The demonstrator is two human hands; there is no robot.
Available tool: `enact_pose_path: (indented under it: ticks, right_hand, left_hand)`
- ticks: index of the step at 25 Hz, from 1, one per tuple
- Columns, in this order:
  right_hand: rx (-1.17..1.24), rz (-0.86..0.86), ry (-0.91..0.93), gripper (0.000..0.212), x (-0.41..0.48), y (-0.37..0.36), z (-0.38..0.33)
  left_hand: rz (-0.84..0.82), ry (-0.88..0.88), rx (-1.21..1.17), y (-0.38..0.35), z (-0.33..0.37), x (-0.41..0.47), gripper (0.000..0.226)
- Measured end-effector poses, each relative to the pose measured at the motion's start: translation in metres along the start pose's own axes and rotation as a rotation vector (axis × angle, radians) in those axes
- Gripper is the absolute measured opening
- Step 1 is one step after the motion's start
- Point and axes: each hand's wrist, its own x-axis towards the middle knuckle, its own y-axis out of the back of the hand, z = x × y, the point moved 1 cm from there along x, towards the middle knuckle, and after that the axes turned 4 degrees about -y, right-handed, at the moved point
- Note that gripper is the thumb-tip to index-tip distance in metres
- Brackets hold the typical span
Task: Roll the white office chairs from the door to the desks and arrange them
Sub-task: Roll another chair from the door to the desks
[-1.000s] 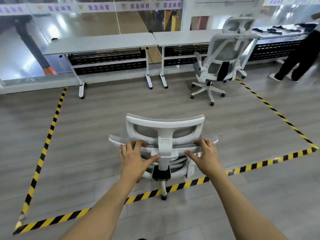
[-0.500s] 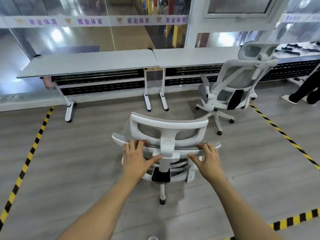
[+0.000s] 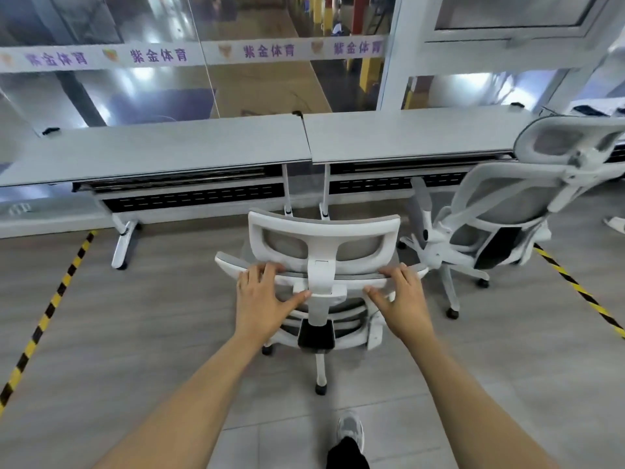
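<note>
The left worktop (image 3: pixel 162 154) at eleven o'clock meets the right worktop (image 3: pixel 406 137) at one. A parked chair (image 3: pixel 500 211) sits at two. The pushed chair (image 3: pixel 321 231) stands at twelve, facing their junction. The left hand (image 3: pixel 262 299) and right hand (image 3: pixel 404 299) grasp its backrest rim, fingers curled over. The roll looks nearly done; next, steer toward eleven, under the left worktop.

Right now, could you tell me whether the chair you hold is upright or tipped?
Upright: the chair stands level, its visible castors resting on the floor.
</note>
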Motion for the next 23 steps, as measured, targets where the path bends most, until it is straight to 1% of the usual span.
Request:
enact_pose_path:
  ticks: [3,5,7,11,16,19,20,21,23]
  right_hand:
    - [-0.03,-0.02,0.036,0.045,0.092,-0.009,0.014]
    - [-0.037,-0.043,0.004,0.046,0.142,-0.014,0.02]
    - [-0.052,-0.063,-0.024,0.047,0.18,-0.018,0.025]
    - [-0.105,-0.082,-0.032,0.047,0.247,-0.024,0.03]
    - [-0.179,-0.095,-0.051,0.047,0.282,-0.03,0.034]
    - [-0.198,-0.091,-0.036,0.046,0.285,-0.028,0.034]
    - [-0.211,-0.087,-0.01,0.044,0.284,-0.026,0.031]
    - [-0.212,-0.081,0.018,0.04,0.283,-0.024,0.027]
    - [-0.168,-0.083,0.077,0.035,0.279,-0.02,0.011]
  left_hand:
    - [-0.026,0.023,0.04,-0.033,0.012,0.077,0.065]
    - [-0.06,0.019,0.086,-0.046,0.013,0.124,0.057]
    - [-0.093,0.018,0.097,-0.056,0.013,0.162,0.052]
    - [-0.093,0.03,0.073,-0.077,0.012,0.224,0.05]
    - [-0.174,0.028,0.111,-0.085,0.013,0.259,0.059]
    - [-0.31,0.008,0.198,-0.082,0.013,0.26,0.075]
    - [-0.34,0.022,0.203,-0.079,0.015,0.258,0.076]
    - [-0.341,0.042,0.187,-0.074,0.021,0.255,0.073]
    - [-0.269,0.08,0.129,-0.061,0.036,0.241,0.06]
